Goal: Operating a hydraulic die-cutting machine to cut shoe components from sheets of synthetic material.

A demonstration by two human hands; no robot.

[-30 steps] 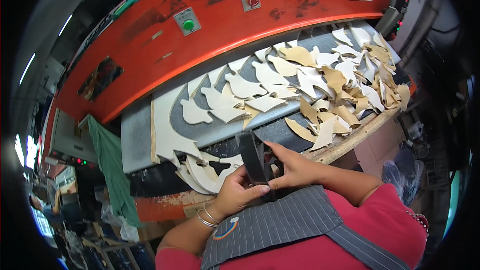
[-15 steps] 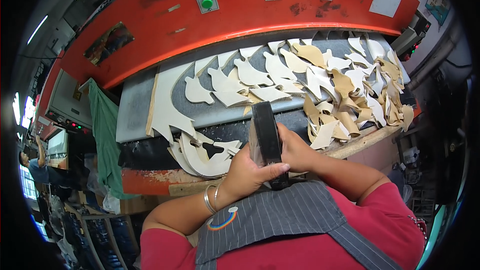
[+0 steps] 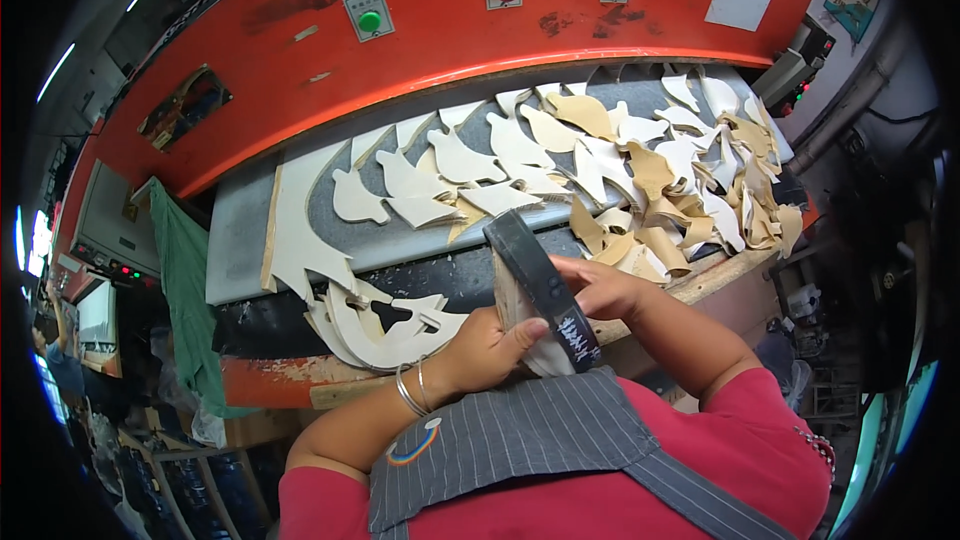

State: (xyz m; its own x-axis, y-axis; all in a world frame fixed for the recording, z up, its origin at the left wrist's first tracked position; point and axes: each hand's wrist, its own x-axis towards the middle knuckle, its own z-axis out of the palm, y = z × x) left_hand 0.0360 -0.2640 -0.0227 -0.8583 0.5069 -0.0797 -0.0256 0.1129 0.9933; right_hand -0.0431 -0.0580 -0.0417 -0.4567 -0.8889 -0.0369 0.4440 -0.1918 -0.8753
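Note:
In front of my chest I hold a cutting die (image 3: 540, 275) on edge, a deep black band with a pale side facing left. My left hand (image 3: 480, 348) grips its left side, the thumb pressed over the black band. On the other side, my right hand (image 3: 610, 292) has its fingers curled against the band; part of their hold is hidden behind it. Beyond the die, stacks of cut white pieces (image 3: 463, 158) lie on the grey press bed. To the left rests a long white offcut (image 3: 305, 225) with a curved edge.
A red press beam (image 3: 440, 30) with green and red buttons spans the back. Tan and white scraps (image 3: 690, 200) heap up at the right. Curved offcuts (image 3: 395, 340) lie at the near left edge. A green cloth (image 3: 185, 280) hangs at left; another person (image 3: 62, 355) stands farther off.
The die has turned and tilted, so more of its black band and some white markings show. My right hand has shifted its fingers along the band. The whole view has swung slightly.

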